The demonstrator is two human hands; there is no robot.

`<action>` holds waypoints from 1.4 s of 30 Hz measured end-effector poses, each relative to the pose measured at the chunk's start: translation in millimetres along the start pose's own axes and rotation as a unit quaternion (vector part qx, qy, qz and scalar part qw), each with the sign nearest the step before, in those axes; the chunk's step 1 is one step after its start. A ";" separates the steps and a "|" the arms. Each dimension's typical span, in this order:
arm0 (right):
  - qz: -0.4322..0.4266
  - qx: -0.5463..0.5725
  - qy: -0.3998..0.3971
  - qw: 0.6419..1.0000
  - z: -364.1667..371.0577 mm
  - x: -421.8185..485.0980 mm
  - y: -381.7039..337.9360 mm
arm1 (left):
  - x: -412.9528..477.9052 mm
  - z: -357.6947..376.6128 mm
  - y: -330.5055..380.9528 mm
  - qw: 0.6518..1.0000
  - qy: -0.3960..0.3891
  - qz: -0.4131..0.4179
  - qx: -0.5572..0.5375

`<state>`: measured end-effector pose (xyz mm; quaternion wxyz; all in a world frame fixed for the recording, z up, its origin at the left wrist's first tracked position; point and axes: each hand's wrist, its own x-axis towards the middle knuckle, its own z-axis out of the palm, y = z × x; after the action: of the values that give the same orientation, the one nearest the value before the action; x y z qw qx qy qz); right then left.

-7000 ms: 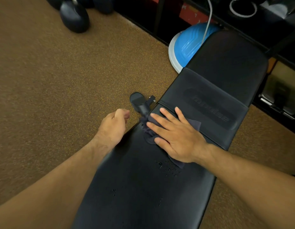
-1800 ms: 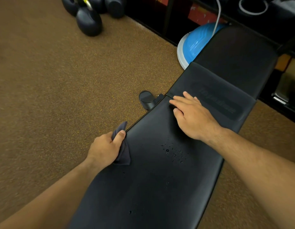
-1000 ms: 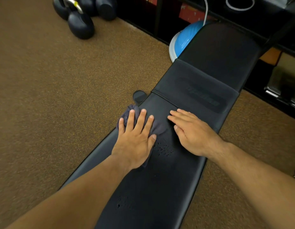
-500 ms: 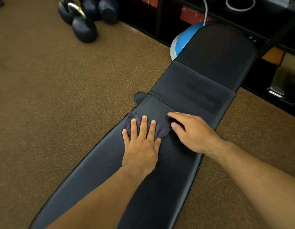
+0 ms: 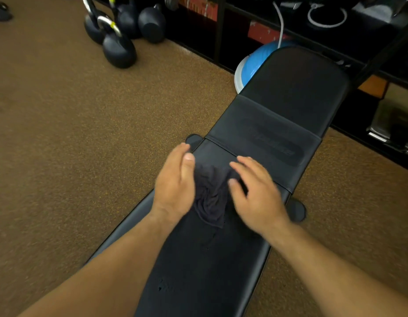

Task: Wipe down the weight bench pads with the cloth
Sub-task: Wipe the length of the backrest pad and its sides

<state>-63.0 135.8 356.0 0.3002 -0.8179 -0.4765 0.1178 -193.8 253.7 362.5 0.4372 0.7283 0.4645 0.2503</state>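
Brown speckled floor [image 5: 72, 133] fills left half of frame. Black weight bench [image 5: 210, 271] runs from bottom centre to upper right. Kettlebells [image 5: 118, 49] upper left, blue dome [image 5: 253, 62] top centre behind bench end. Both hands mid-frame on the bench, blurred. Left hand [image 5: 175, 186] side-on w/ fingers straight, against the cloth [image 5: 211, 195]. Right hand [image 5: 258, 195] at cloth's right edge, fingers bent; pinching or just touching, can't tell. Cloth dark, bunched between hands, on the near pad.
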 end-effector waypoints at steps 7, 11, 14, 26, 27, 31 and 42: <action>0.074 -0.163 -0.163 0.970 80.9 6.3 -63.3 | 13.7 -34.0 -29.3 0.995 0.049 -0.040 0.075; 0.067 -0.241 -0.140 0.958 99.4 10.0 -61.6 | 9.0 -41.9 -46.3 0.993 0.013 -0.088 0.078; 0.011 -0.226 -0.124 0.966 94.6 6.0 -46.1 | 8.5 -40.2 -51.7 0.989 -0.043 -0.102 0.103; 0.077 -0.236 -0.092 0.964 69.3 -8.4 -18.3 | 5.6 -43.8 -56.2 0.972 -0.149 -0.110 0.143; 0.067 -0.233 -0.094 0.966 77.0 -9.1 -27.8 | 5.0 -43.4 -56.4 0.973 -0.148 -0.106 0.140; 0.014 -0.228 -0.106 0.968 97.4 -12.2 -46.6 | 1.6 -40.1 -58.1 0.977 -0.137 -0.085 0.140; 0.132 -0.227 -0.050 0.964 39.5 -50.2 25.4 | -2.0 -39.7 -63.3 0.975 -0.146 -0.086 0.142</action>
<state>-90.0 98.7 304.7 0.0645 -0.9132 -0.3931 0.0864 -254.2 279.7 327.1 0.4122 0.7688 0.4877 0.0345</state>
